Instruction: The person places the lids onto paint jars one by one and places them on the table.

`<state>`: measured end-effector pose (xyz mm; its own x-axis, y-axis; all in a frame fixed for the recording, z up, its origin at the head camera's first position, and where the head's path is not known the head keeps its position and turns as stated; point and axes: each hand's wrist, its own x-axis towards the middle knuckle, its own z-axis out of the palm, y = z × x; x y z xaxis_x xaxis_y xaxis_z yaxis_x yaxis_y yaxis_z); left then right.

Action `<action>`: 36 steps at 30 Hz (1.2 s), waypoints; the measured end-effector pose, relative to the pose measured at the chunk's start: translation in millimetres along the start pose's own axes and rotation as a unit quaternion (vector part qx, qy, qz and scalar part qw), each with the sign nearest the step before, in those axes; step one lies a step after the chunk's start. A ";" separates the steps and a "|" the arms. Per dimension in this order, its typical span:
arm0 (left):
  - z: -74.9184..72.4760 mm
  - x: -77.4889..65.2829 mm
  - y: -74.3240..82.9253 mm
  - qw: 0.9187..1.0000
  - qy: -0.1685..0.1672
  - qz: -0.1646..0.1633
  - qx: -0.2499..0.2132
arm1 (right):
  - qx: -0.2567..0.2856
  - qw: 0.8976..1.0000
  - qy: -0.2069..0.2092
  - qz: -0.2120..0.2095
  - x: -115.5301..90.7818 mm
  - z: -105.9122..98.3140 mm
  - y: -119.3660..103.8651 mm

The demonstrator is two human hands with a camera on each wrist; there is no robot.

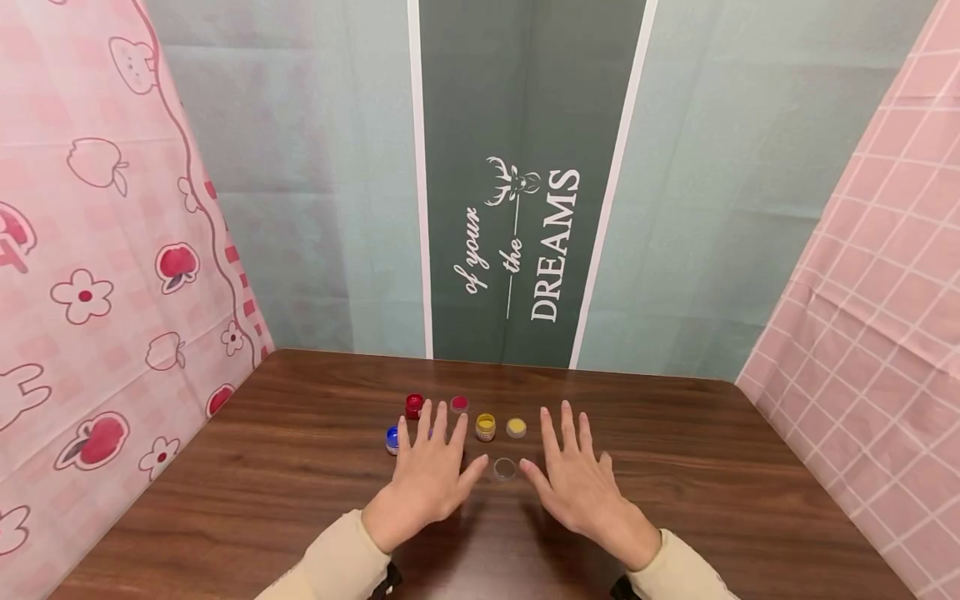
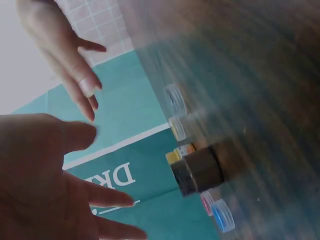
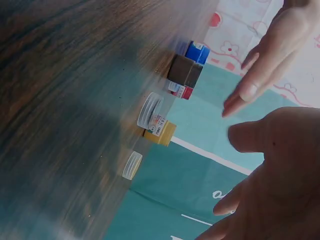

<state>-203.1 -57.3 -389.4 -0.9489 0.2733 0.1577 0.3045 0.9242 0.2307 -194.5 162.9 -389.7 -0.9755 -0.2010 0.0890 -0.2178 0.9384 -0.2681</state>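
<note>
Both of my hands hover over the front of the table with fingers spread, holding nothing. My left hand (image 1: 426, 477) overlaps part of the paint jars in the head view; my right hand (image 1: 583, 483) is to the right of them. Between the thumbs lies a clear round lid (image 1: 505, 469). Beyond it stand a yellow paint jar (image 1: 485, 427) and its yellow-stained lid (image 1: 516, 427). A red paint jar (image 1: 414, 406), a red-stained lid (image 1: 459, 404) and a blue paint jar (image 1: 392, 439) are around the left fingertips. A dark jar (image 2: 202, 170), hidden in the head view, shows in both wrist views.
The brown wooden table (image 1: 675, 467) meets a green curtain (image 1: 360, 208) with white lettering at the back. Pink patterned cloth (image 1: 97, 292) hangs on the left, pink checked cloth (image 1: 877, 292) on the right. A blue-stained lid (image 2: 223, 215) lies near the dark jar.
</note>
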 end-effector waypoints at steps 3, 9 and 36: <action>-3.7 2.0 -6.0 1.000 0.009 0.021 0.002 | 0.005 0.999 0.022 -0.025 2.6 0.5 1.6; -8.7 10.4 -18.6 0.997 0.021 0.061 -0.036 | 0.010 0.995 0.071 -0.075 11.9 3.9 5.3; 11.2 31.8 -33.8 0.987 -0.067 0.010 -0.146 | 0.048 0.980 -0.030 -0.188 51.1 21.9 -9.3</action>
<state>-244.5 -76.8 -402.9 -0.9387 0.3420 0.0422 0.3165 0.8071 0.4984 -242.9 137.8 -403.6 -0.8246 -0.5474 0.1426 -0.5619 0.7639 -0.3174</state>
